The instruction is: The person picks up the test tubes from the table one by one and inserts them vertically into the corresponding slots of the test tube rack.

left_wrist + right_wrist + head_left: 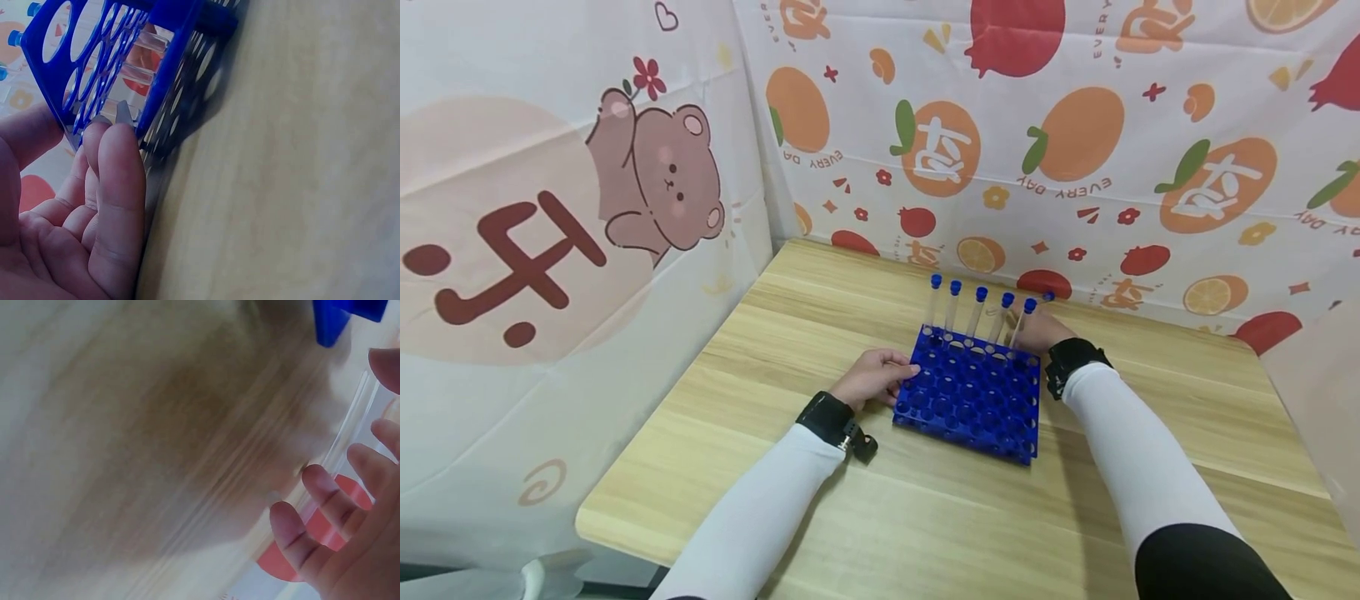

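A blue test tube rack (966, 400) with rows of round holes stands on the table. Several clear test tubes (975, 317) with blue caps stand in its far row, leaning slightly. My left hand (872, 377) grips the rack's left edge, thumb on the top plate and fingers below; the left wrist view shows this hand (115, 194) at the rack's corner (47, 69). Behind the rack's far right corner is my right hand (1037, 329), partly hidden, near another blue cap (1048, 296). Its fingers (337, 506) are spread, with a clear tube-like shape (355, 419) beside them.
The wooden table (790, 333) ends at a fruit-print cloth (865, 167) behind. A cloth with a bear print (658, 179) hangs on the left. Wrist-worn cameras (861, 446) sit on both forearms.
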Demonstrator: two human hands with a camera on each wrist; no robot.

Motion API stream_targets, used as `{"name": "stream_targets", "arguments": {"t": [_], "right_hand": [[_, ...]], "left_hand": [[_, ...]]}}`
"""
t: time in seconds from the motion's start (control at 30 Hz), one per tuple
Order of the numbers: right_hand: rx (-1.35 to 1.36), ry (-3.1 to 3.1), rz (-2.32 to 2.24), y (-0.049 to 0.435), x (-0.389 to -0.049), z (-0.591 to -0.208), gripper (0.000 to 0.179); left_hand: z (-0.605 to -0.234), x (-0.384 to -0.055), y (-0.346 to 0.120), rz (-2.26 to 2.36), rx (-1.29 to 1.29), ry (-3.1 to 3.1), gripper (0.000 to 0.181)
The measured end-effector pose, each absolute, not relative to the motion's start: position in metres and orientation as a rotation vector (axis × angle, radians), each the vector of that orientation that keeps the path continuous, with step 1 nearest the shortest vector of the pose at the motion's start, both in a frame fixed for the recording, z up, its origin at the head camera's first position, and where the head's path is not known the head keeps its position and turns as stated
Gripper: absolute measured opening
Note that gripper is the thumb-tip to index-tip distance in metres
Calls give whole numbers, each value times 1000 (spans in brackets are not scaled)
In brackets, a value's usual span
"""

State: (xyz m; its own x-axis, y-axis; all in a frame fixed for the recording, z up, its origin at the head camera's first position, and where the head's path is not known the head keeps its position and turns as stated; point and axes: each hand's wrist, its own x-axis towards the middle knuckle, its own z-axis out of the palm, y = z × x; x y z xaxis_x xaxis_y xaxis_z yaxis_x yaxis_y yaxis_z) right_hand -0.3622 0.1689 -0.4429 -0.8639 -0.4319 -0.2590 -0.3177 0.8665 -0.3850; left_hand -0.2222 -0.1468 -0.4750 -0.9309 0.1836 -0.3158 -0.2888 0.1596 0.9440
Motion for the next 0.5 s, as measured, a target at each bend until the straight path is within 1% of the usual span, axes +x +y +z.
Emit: {"name": "stream_targets", "arguments": {"t": [0.2,0.43,0.47,0.5], "right_hand": [[-568,2776,-545,169,-363,-444,64],[-605,2787,-489,174,-366,-450,65],[-608,2781,-503,174,-365,-450,63],[-596,2775,-524,175,-364,-451,56]], "left_hand": [[-477,-223,-147,1832,-97,2087,32],[-476,-223,-146,1833,-102,2082,31],[-476,-223,-146,1832,-100,2083,31],[-476,-223,-146,1831,-98,2083,31]]}}
